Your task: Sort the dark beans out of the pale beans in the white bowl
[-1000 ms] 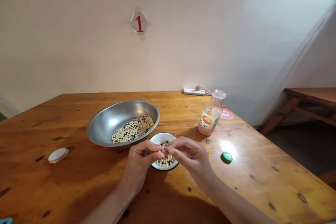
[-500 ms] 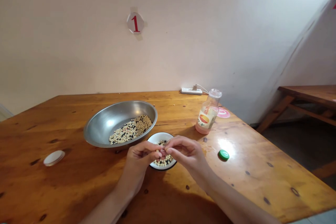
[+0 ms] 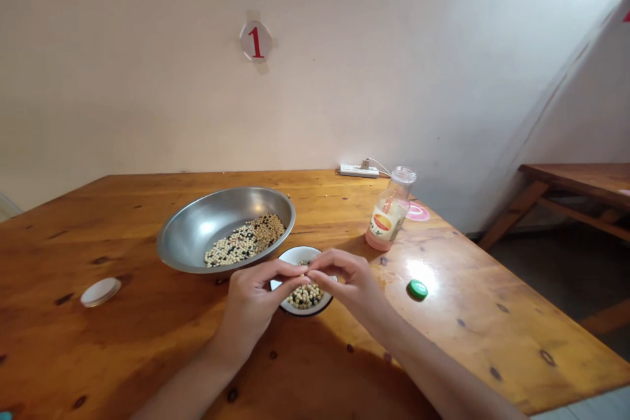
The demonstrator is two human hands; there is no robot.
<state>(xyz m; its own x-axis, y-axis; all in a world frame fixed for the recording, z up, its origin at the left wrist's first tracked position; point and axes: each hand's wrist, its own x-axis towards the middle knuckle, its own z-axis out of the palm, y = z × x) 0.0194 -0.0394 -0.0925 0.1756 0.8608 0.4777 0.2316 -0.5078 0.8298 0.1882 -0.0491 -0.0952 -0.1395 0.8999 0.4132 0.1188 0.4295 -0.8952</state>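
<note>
A small white bowl with a dark rim (image 3: pixel 295 254) holds pale and black beads (image 3: pixel 305 296). Over it, my left hand (image 3: pixel 256 292) and my right hand (image 3: pixel 347 279) meet at the fingertips, each in a pinch. Whatever is between the fingers is too small to make out. Behind and to the left of the small bowl stands a large steel bowl (image 3: pixel 197 226), with more pale and black beads (image 3: pixel 246 241) gathered in its right part.
A clear bottle with pink liquid (image 3: pixel 388 213) stands right of the bowls. In front of it lies a green cap (image 3: pixel 417 289). White lids (image 3: pixel 101 292) are at the left. A power strip (image 3: pixel 359 171) and pink disc (image 3: pixel 418 211) lie farther back.
My left hand has shifted slightly left and my fingertips have risen a little, now pressed closer together. The bowls and bottle have stayed in place.
</note>
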